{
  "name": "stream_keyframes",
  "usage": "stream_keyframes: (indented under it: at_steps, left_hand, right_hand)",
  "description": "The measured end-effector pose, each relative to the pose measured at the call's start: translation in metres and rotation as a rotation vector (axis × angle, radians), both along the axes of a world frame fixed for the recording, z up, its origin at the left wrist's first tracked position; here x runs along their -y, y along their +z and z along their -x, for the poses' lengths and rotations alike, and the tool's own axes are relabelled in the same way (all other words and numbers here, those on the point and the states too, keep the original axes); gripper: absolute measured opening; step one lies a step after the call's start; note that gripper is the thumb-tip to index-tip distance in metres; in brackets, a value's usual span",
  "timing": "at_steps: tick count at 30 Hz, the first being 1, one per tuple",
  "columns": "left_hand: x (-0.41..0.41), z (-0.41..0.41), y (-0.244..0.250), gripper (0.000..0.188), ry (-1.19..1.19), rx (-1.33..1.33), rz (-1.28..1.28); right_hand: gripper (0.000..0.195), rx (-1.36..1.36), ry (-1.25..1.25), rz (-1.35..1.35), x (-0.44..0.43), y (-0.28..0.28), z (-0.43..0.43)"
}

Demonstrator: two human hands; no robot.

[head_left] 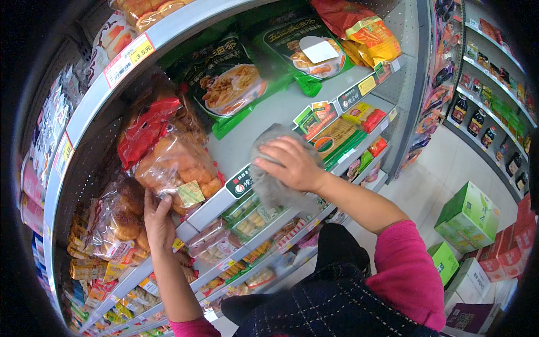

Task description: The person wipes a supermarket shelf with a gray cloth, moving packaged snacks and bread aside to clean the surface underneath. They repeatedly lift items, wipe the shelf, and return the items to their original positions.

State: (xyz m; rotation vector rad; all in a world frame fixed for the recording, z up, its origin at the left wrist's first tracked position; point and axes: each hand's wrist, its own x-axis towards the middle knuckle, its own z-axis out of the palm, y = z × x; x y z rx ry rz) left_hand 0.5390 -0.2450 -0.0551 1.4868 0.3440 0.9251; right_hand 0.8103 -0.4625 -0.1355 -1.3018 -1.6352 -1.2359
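Observation:
My right hand [292,162] presses a grey cloth [269,185] onto the front edge of a grey metal shelf [229,149]. The cloth is bunched under my fingers and hangs over the shelf's edge label strip. My left hand [159,212] touches the lower front of a clear plastic bag of bread rolls [177,164] with a red top; whether the fingers grip it cannot be told. Green bags of packaged food [231,88] lie at the back of the same shelf, with a red and yellow snack bag [370,38] at its right end.
Another bag of bread [120,223] sits left of my left hand. Lower shelves hold packed biscuits [337,137] and pastries [252,219]. An upper shelf edge [101,80] curves overhead. Green cartons [467,217] stand on the floor at right, near shelves with dark bottles [476,122].

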Motion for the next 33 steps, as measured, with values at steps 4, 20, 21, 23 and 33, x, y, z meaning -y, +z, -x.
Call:
stream_keyframes:
  at_steps: [4,20,21,23,33]
  left_hand:
    - [0.005,-0.001,-0.001,0.057,0.052,0.044,-0.051]
    - [0.148,-0.105,0.013,0.069,0.065,-0.192,-1.306]
    - [0.147,-0.103,0.015,0.07,0.111,-0.147,-1.329]
    - [0.131,-0.085,0.014,0.069,0.324,-0.065,-1.344]
    - [-0.017,-0.013,0.004,0.052,0.383,0.32,0.021]
  right_hand:
    - [0.035,-0.082,0.099,0.074,0.029,-0.003,-0.005]
    - [0.063,-0.606,-0.351,0.388,0.103,0.037,-0.069]
    - [0.061,-0.595,-0.36,0.422,0.107,0.034,-0.075]
    - [0.058,-0.586,-0.39,0.483,0.114,0.026,-0.077]
    - [0.019,-0.931,0.086,0.164,0.089,0.069,-0.055]
